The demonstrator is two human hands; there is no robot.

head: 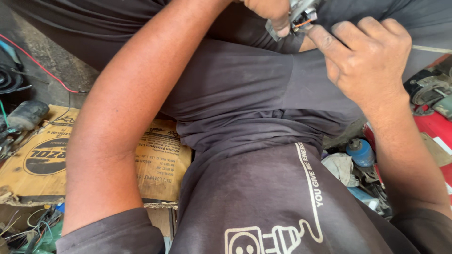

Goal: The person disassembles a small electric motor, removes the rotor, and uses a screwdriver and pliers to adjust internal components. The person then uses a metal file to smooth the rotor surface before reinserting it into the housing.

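At the top edge my left hand (pixel 269 13) pinches a small grey metal part (pixel 295 15) with an orange wire end, held over my lap. My right hand (pixel 366 55) reaches in from the right, its fingertips touching the same part beside the wire. Most of the part is cut off by the frame's top edge. I am seated, with dark trousers and a dark printed shirt filling the middle of the view.
A flattened cardboard box (pixel 44 162) lies on the floor at left, with a red wire (pixel 40 66) and a black cylinder (pixel 26 115) near it. At right lie a blue canister (pixel 361 151), rags, a red surface (pixel 435 129) and a metal-and-black device (pixel 428 89).
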